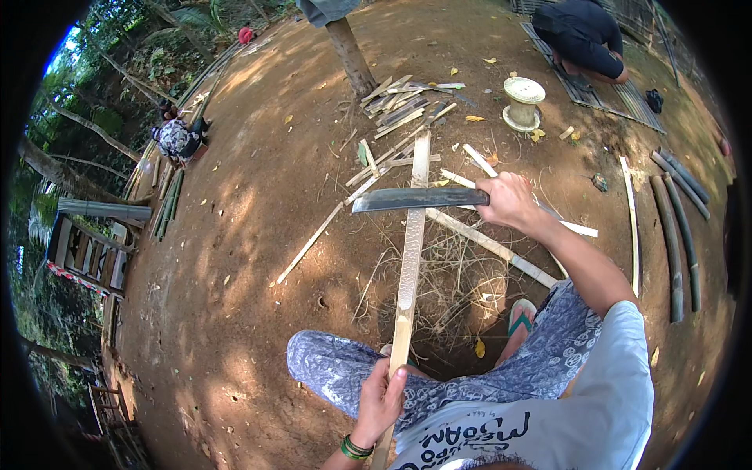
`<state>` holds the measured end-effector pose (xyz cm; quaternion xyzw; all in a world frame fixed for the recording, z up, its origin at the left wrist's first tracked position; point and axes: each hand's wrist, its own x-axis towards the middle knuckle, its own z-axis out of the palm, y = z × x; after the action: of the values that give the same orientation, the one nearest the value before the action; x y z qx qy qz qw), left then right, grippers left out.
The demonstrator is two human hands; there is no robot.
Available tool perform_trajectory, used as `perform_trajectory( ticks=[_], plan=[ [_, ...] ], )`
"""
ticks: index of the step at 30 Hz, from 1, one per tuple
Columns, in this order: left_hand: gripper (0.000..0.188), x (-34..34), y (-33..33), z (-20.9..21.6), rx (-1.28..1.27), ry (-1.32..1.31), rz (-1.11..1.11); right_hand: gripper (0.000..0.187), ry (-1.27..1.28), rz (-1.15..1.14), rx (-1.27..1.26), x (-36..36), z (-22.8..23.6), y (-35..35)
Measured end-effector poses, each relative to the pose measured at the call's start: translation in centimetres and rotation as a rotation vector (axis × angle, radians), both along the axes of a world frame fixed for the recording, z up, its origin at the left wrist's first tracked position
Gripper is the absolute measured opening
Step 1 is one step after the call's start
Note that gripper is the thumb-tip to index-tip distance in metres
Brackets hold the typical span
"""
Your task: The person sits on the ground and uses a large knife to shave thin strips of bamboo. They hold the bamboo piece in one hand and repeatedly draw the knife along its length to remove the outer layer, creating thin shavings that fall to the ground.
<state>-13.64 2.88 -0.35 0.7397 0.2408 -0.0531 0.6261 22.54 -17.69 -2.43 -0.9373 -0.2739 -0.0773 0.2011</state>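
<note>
Head view: my left fingers point(398, 382) wrap the near part of a bamboo strip point(410, 270) pointing away from me, seemingly steadying it; my right fingers point(489, 186) grip a long knife point(411, 199), crosswise over the strip, likely keeping its edge square.

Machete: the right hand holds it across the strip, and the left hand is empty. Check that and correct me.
One thing is wrong: the left hand is not empty; the head view shows it gripping the strip. The right hand does hold the machete across the strip.
</note>
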Motion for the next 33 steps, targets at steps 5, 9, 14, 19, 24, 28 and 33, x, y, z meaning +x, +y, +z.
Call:
perform_trajectory(
  ticks=[5,9,14,19,24,28,33],
  plan=[
    [0.035,-3.6,0.3,0.0,-0.016,0.057,-0.036,0.017,-0.035,-0.088,0.038,4.3,-0.5,-2.8],
    [0.031,-7.1,0.1,-0.7,0.235,-0.176,-0.089,0.029,-0.134,-0.309,0.093,8.8,-1.7,-6.6],
    [0.057,-5.0,1.6,0.1,-0.281,0.035,-0.098,0.027,0.061,-0.359,0.256,7.5,0.0,-6.1],
    [0.056,3.2,1.9,-2.7,-0.49,-0.085,-0.092,0.017,0.212,-0.005,0.235,-1.9,1.2,1.6],
    [0.057,10.5,0.4,-1.7,-0.557,-0.134,-0.062,0.01,0.04,0.293,0.164,-7.6,0.4,3.5],
    [0.055,11.7,-0.3,-1.6,-0.407,-0.17,-0.084,0.011,-0.034,0.289,0.145,-7.7,0.4,3.3],
    [0.055,10.4,-0.6,-1.3,-0.25,-0.191,-0.091,0.013,-0.064,0.276,0.125,-5.8,0.0,2.8]
  ],
)
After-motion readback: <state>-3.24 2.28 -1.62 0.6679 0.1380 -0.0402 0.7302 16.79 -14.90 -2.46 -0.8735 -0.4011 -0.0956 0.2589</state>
